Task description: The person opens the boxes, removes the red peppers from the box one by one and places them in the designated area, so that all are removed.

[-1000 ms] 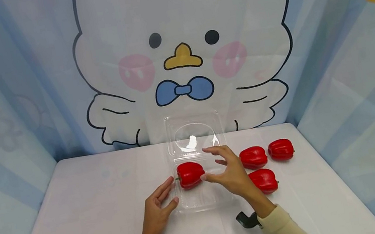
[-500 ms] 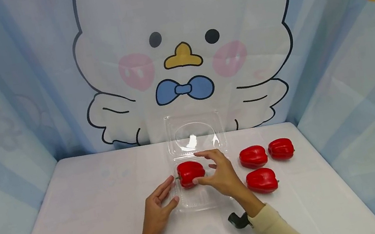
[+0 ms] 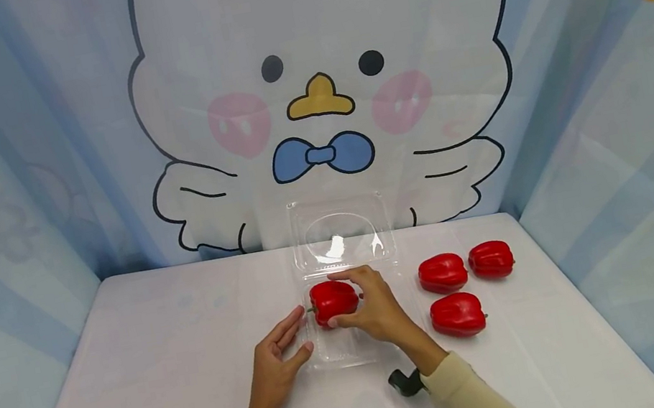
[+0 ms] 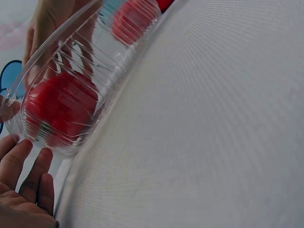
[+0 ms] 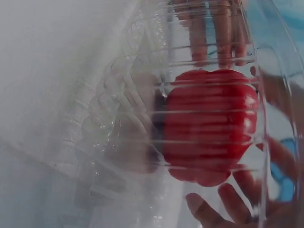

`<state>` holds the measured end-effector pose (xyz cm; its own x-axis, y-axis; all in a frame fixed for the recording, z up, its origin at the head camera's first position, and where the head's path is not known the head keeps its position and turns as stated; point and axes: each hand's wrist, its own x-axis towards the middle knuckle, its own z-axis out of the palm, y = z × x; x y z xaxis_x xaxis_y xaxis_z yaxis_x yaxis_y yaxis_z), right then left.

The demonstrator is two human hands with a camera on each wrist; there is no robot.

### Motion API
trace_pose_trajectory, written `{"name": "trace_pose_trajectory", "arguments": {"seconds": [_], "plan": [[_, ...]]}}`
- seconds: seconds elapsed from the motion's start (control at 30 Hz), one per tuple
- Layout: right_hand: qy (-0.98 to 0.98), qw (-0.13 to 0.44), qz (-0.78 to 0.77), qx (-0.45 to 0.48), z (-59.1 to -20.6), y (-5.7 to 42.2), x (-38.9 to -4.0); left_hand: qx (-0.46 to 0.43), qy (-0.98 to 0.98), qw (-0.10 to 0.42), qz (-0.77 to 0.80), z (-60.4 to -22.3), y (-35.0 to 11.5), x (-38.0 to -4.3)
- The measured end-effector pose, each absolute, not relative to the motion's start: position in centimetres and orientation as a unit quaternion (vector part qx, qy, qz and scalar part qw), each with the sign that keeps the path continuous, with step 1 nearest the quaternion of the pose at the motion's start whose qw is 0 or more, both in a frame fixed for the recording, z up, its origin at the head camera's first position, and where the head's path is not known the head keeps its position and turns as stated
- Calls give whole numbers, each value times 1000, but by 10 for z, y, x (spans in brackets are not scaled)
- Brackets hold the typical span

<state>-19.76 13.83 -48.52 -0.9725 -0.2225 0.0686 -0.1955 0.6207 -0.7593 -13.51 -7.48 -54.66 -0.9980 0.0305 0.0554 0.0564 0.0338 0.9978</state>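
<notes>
A red bell pepper lies in the left part of a clear plastic clamshell container, its green stem pointing left. My right hand curls round its right end, thumb at the near side and index finger at the far side. In the right wrist view the pepper shows through the ribbed clear wall. My left hand is at the container's left side, fingers extended and fingertips at its rim. The left wrist view shows those fingertips close below the pepper's stem end.
Three more red bell peppers lie right of the container: one at the back, one farther right and one nearer. The container's lid stands raised behind its base. A cartoon-printed curtain closes off the white table's back.
My right hand has moved left, from beside the pepper in the container to round its right end. The left hand and the peppers stay where they were.
</notes>
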Motion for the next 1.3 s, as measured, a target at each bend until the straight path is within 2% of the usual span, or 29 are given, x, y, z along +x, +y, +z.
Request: {"name": "trace_pose_trajectory", "arguments": {"seconds": [0.9,1.3], "plan": [[905,34,-409,-110,-490,129,-201,-15,-714,-3,-700,-547,-75,-137],[897,16,-429,-100,-477,140,-194,-17,-719,3,-695,-547,-74,-137]]}}
